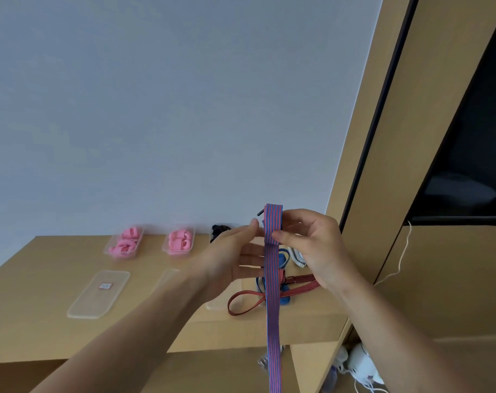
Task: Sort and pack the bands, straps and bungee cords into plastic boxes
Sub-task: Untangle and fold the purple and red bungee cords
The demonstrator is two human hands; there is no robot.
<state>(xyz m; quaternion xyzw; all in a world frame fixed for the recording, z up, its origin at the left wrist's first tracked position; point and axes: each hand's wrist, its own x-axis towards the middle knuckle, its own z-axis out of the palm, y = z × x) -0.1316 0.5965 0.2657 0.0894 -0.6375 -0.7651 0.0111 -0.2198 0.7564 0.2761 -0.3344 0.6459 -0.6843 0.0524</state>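
A flat bungee cord point(272, 293) striped red and blue hangs straight down in front of the wooden table point(42, 321). Its top is folded over, and my right hand point(312, 248) pinches that fold between thumb and fingers. My left hand point(229, 259) is at the fold's left side, its thumb tip touching the cord and the fingers spread behind it. A black hook shows at the top of the fold. On the table behind lie a red cord point(241, 303) in a loop and a blue cord point(283, 256).
Two clear plastic boxes of pink bands point(125, 241) point(179, 240) and a box with dark items point(219, 231) stand at the table's back. Two clear lids point(99, 293) point(167, 279) lie in front. A white strap point(296, 256) lies by the wooden cabinet at right.
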